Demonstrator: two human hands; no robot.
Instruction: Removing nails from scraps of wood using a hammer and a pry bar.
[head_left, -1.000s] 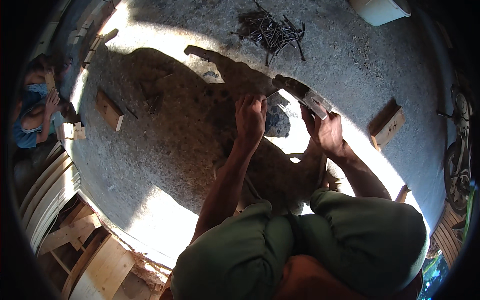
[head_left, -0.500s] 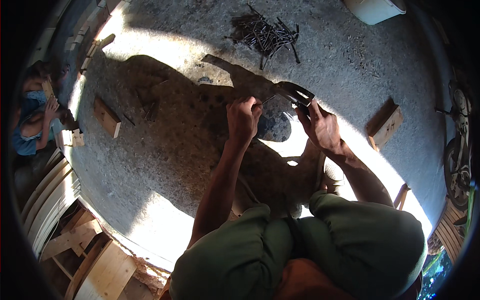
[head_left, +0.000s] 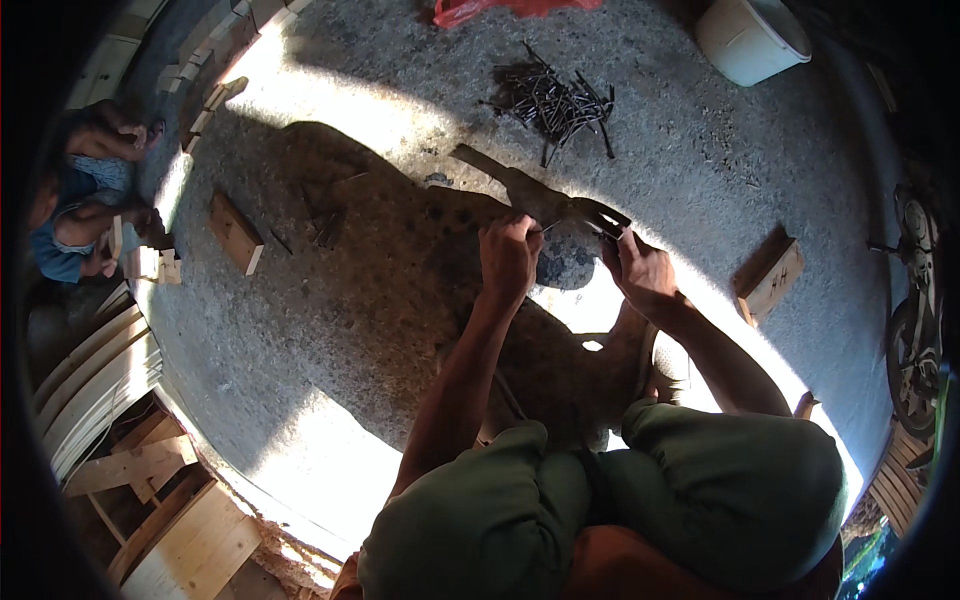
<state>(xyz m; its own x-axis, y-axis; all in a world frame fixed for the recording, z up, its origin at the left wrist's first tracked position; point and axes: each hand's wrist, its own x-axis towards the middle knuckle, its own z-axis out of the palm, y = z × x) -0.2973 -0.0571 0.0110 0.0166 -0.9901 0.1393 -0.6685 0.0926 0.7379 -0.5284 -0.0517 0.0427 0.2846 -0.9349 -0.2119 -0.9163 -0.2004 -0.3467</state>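
Outdoors, a bent nail [head_left: 545, 229] is pinched in the left hand [head_left: 508, 255] and held across a dark rounded stone [head_left: 566, 262] set on the concrete floor [head_left: 400, 110]. A hammer [head_left: 603, 215] is gripped in the right hand [head_left: 640, 272], its head poised just above the stone's far edge, close beside the left fingertips [head_left: 528, 232]. Risk is judged as follows: a glancing blow could be landed on the pinching fingers, since hardly any gap is left between them and the hammer head; the nail could also be flicked off the curved stone. A heap of spare nails [head_left: 555, 100] is seen well apart, further out on the floor.
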